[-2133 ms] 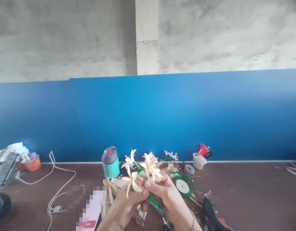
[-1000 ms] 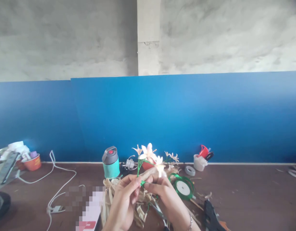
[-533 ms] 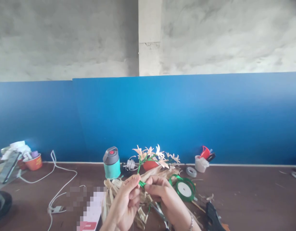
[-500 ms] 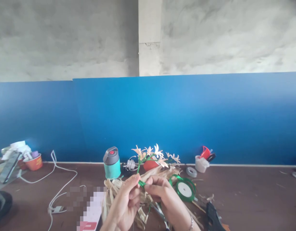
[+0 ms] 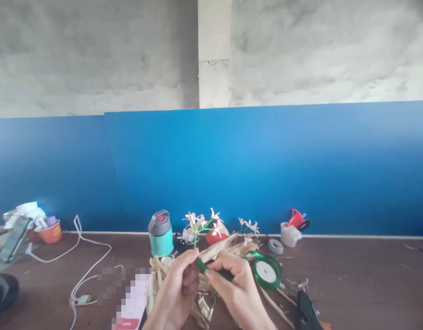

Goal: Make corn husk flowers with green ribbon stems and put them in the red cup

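Pinched between the thumb and fingers of my left hand point(image 5: 177, 288) is the green stem of a spray of pale artificial flowers point(image 5: 199, 223), which stands upright above the hand. Close beside it on the right, my right hand point(image 5: 233, 286) grips a strip of green ribbon point(image 5: 201, 265) that reaches across to the stem at the left fingertips. The stem's lower end is hidden by my fingers. A spool of green ribbon point(image 5: 265, 271) lies beyond my right wrist. Dry, pale husk strips point(image 5: 156, 275) lie under and behind both hands.
A turquoise flask point(image 5: 161, 240) stands behind the husks. More pale flowers point(image 5: 251, 226), a grey tape roll point(image 5: 275, 246) and a white cup of tools point(image 5: 289, 234) are toward the back. A black-handled tool point(image 5: 307, 309) lies front right; a white cable point(image 5: 89, 277) runs at left.
My right hand has turned and drawn the ribbon taut beside the stem. The flower spray has rotated and shifted slightly left. My left hand keeps its pinch.
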### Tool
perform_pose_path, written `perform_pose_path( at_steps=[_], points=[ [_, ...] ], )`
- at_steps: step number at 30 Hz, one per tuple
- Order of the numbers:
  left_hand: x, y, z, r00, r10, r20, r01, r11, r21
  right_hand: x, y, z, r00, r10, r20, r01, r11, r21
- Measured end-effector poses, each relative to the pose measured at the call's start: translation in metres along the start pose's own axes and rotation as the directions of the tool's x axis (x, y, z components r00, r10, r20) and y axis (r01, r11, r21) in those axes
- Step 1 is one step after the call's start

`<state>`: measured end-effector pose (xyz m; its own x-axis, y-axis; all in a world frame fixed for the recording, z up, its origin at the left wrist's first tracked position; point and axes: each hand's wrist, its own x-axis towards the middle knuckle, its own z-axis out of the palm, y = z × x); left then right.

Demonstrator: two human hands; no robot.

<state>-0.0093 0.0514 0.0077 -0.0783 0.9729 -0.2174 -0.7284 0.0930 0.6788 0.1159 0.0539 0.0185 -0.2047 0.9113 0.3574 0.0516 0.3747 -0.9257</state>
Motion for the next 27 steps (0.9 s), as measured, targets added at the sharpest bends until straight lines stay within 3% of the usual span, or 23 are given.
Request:
perform_pose_path(
  at_steps=[5,9,14,19,27],
  points=[
    [0.0,0.004,-0.005,0.995,0.041,0.091,-0.055,0.987,0.152,0.011,0.014,-0.005,0.96,0.262,0.101,-0.281,0.887,0.365],
    [0.002,0.009,-0.007,0.978,0.16,0.137,-0.2,0.912,0.359,0.013,0.017,-0.006,0.945,0.3,0.128,-0.326,0.863,0.386],
    [0.003,0.012,-0.007,0.937,0.313,0.155,-0.34,0.71,0.616,0.016,0.015,-0.011,0.936,0.333,0.117,-0.352,0.876,0.33],
    [0.003,0.01,-0.009,0.923,0.323,0.208,-0.372,0.615,0.695,0.017,0.015,-0.02,0.947,0.285,0.151,-0.317,0.905,0.284],
    [-0.003,0.003,0.0,0.946,0.152,0.287,-0.316,0.627,0.712,0.017,0.019,-0.017,0.954,0.193,0.23,-0.286,0.817,0.5]
  ],
)
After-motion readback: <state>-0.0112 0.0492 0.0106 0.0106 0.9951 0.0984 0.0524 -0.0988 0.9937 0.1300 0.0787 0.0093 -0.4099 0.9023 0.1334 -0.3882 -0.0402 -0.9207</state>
